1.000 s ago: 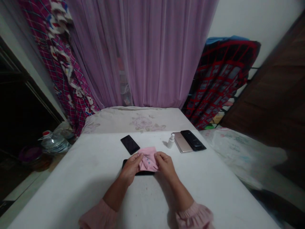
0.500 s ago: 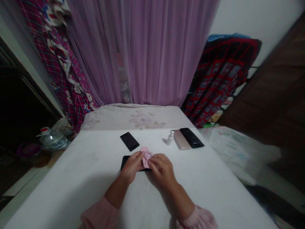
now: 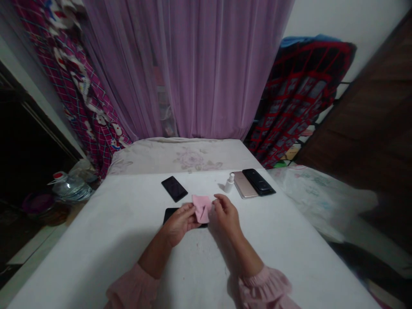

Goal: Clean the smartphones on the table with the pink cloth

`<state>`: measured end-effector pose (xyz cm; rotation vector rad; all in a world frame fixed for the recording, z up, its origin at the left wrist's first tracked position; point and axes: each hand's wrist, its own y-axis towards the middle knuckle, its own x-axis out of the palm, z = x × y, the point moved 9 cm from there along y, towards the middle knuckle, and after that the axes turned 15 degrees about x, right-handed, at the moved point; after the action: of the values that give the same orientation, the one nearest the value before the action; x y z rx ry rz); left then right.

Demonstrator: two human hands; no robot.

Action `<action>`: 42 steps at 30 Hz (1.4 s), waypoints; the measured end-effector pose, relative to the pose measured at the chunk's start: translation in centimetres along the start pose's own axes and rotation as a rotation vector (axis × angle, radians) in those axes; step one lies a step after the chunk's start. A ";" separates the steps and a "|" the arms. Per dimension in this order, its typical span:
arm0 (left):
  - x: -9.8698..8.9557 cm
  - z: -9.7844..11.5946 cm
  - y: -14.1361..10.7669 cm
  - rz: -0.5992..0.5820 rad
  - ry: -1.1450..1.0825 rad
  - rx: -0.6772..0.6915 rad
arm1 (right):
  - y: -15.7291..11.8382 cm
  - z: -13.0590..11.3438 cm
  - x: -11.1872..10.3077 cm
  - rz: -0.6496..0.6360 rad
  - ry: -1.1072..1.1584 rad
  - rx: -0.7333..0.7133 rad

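A small pink cloth (image 3: 202, 209) is spread over a dark phone (image 3: 169, 212) that lies flat on the white-covered surface and is mostly hidden. My left hand (image 3: 181, 223) is closed on the cloth's left side, thumb on top. At the cloth's right edge, the thumb and fingertips of my right hand (image 3: 226, 216) are pinched together, seemingly on its border. Farther back lies another black phone (image 3: 174, 189), screen up. A small white spray bottle (image 3: 229, 183) stands upright beyond my right hand.
Right of the bottle, a rose-gold phone (image 3: 245, 184) lies beside a black phone (image 3: 258, 182) resting on another dark item. Purple curtains (image 3: 206, 73) hang behind the white-covered surface. A large water bottle (image 3: 71, 186) stands low at left; a plastic bag (image 3: 322, 197) lies at right.
The crumpled pink cloth has been opened out flatter between my hands. My right hand has shifted slightly right and up, to the cloth's edge.
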<state>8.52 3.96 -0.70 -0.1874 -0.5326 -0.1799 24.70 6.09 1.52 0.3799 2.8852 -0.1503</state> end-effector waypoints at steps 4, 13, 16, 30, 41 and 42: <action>0.1 0.3 0.0 0.038 -0.006 -0.029 | -1.9 -3.0 -1.6 0.029 -0.003 -0.233; -1.5 0.8 0.2 0.084 0.279 -0.006 | -3.0 -1.8 2.1 -0.422 -0.056 -0.080; -2.8 3.2 0.1 0.149 0.648 0.204 | -2.9 -1.7 2.0 -0.379 -0.232 -0.029; -3.8 0.5 -0.6 0.062 0.520 0.128 | -3.0 -3.7 -2.2 0.120 -0.213 -0.292; 0.3 0.2 -2.6 -0.098 0.327 0.172 | -3.9 1.4 3.8 -0.295 0.247 0.163; 0.5 0.3 -2.7 -0.111 0.309 0.190 | -3.8 1.7 3.9 -0.275 0.252 0.189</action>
<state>8.21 1.39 0.19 0.0553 -0.2499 -0.2598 20.42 3.13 -0.82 0.0297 3.1712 -0.4539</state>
